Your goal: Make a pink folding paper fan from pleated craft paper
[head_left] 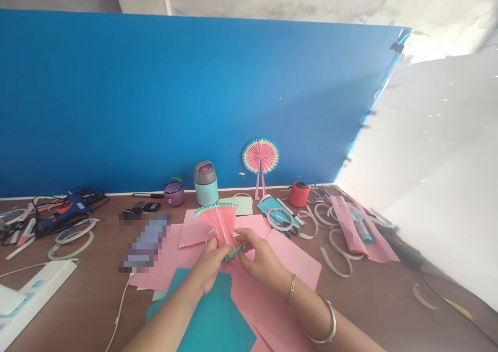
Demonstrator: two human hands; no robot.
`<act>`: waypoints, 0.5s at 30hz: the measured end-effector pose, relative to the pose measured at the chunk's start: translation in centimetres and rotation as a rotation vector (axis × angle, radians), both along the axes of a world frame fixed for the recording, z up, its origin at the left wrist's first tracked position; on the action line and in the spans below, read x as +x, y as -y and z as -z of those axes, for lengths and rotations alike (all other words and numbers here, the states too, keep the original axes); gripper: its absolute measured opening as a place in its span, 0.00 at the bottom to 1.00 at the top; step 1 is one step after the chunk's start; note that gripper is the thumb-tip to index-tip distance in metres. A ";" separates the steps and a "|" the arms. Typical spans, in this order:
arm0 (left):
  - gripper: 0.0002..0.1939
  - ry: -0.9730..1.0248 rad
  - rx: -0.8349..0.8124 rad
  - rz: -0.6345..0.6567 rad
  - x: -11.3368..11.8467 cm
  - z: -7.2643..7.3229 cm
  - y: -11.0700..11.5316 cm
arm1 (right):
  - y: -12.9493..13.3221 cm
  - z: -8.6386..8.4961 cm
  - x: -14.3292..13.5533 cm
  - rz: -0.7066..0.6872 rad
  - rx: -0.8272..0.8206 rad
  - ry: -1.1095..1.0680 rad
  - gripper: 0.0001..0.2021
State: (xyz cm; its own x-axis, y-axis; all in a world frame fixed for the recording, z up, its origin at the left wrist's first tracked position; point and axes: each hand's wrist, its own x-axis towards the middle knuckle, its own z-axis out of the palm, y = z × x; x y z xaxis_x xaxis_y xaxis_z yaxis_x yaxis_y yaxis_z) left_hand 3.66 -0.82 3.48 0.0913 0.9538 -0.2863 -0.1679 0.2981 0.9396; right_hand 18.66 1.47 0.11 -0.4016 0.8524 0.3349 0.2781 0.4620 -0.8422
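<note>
A pleated paper fan (222, 223), pink with a yellow and blue striped edge, is spread between my hands above the sheets. My left hand (210, 261) pinches its lower left part, thumb across the folds. On the other side my right hand (254, 251) curls its fingers against the fan's lower right edge. Under my arms lie pink paper sheets (288, 256) and a teal sheet (206, 310). A finished round fan (260, 156) in matching colours leans upright against the blue panel on two pink legs.
A glue gun (73, 207), a pixelated phone (148, 242) and a power strip (39, 303) lie to the left. Behind stand a purple cup (174, 193), a teal flask (206, 183) and a red round object (299, 194). Curled white strips (338, 253) lie to the right.
</note>
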 end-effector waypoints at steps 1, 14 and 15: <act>0.19 0.005 -0.002 -0.006 0.0 0.0 0.0 | 0.0 0.1 0.0 -0.001 0.001 0.004 0.27; 0.17 -0.003 -0.001 -0.038 0.2 0.1 0.0 | 0.2 -0.6 -0.2 0.022 -0.037 0.018 0.25; 0.18 0.005 -0.005 -0.037 0.2 0.1 0.0 | 0.2 -0.6 -0.2 0.021 -0.040 0.012 0.25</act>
State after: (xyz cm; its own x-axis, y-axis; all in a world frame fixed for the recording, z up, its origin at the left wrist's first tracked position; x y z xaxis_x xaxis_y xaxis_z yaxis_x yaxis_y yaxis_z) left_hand 3.90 -0.84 3.38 0.0569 0.9552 -0.2905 -0.1834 0.2960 0.9374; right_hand 18.44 1.26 0.74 -0.3875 0.8732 0.2955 0.2972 0.4218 -0.8566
